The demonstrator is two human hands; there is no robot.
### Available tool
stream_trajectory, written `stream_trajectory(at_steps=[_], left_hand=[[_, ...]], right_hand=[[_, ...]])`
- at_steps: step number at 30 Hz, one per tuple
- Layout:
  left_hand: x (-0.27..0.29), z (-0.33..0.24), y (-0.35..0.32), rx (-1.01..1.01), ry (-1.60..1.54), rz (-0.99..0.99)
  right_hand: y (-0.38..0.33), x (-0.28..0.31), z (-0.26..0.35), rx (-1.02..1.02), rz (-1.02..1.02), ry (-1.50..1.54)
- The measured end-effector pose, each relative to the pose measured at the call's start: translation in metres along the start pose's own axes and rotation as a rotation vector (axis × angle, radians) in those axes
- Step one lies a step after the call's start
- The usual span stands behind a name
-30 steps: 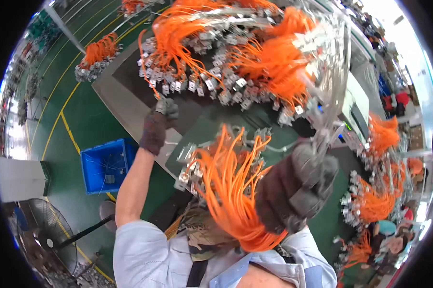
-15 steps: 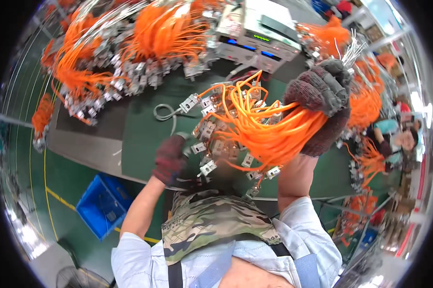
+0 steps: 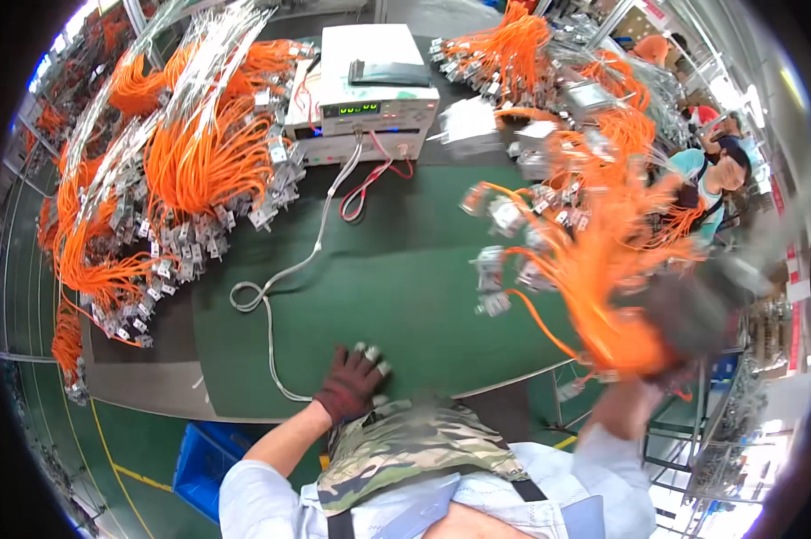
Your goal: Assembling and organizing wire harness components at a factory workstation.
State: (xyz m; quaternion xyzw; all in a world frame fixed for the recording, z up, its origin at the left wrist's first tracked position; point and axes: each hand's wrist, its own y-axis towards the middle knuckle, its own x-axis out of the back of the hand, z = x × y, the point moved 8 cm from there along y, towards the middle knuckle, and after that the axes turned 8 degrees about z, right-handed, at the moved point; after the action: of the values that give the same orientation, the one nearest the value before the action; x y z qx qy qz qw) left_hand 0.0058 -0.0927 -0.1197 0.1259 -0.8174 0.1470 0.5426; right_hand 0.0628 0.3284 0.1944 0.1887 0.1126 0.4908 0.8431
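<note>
My right hand (image 3: pixel 697 310), in a dark glove and smeared by motion, grips a thick bundle of orange cables (image 3: pixel 603 332) over the table's right side. Grey-white connectors (image 3: pixel 491 269) hang from the bundle's loose ends, fanned out to the left. My left hand (image 3: pixel 352 384), in a dark red glove with pale fingertips, lies at the front edge of the green table mat (image 3: pixel 405 296). Its fingers are stretched out and nothing shows in them. Beside it runs a grey lead (image 3: pixel 273 346) with a small loop.
A white test instrument (image 3: pixel 370 117) with a green display stands at the back, with red and white leads. Orange cable bundles (image 3: pixel 203 162) are heaped at left, others (image 3: pixel 504 49) at back right. A blue bin (image 3: pixel 203 467) stands on the floor at left. Another person (image 3: pixel 715 175) is at far right.
My right hand has carried the orange cable bundle from the table's middle to the right. My left hand has moved down and right to the table's front edge. The view has shifted.
</note>
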Motion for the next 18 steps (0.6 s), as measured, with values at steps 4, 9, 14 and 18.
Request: stream_trajectory(at_steps=[4, 9, 14, 18], left_hand=[[0.003, -0.007, 0.003, -0.088, 0.000, 0.023], [-0.021, 0.040, -0.058, 0.005, 0.191, 0.042], [0.019, 0.140, -0.071, 0.237, 0.198, -0.018], [0.001, 0.298, -0.179, 0.567, 0.452, -0.198]], right_hand=[[0.030, -0.011, -0.023, 0.558, -0.145, -1.166], [0.070, -0.028, -0.024, -0.023, -0.031, 0.848], [0.031, -0.026, -0.055, -0.134, -0.145, 0.935], [0.046, -0.064, -0.024, -0.018, 0.044, 0.931]])
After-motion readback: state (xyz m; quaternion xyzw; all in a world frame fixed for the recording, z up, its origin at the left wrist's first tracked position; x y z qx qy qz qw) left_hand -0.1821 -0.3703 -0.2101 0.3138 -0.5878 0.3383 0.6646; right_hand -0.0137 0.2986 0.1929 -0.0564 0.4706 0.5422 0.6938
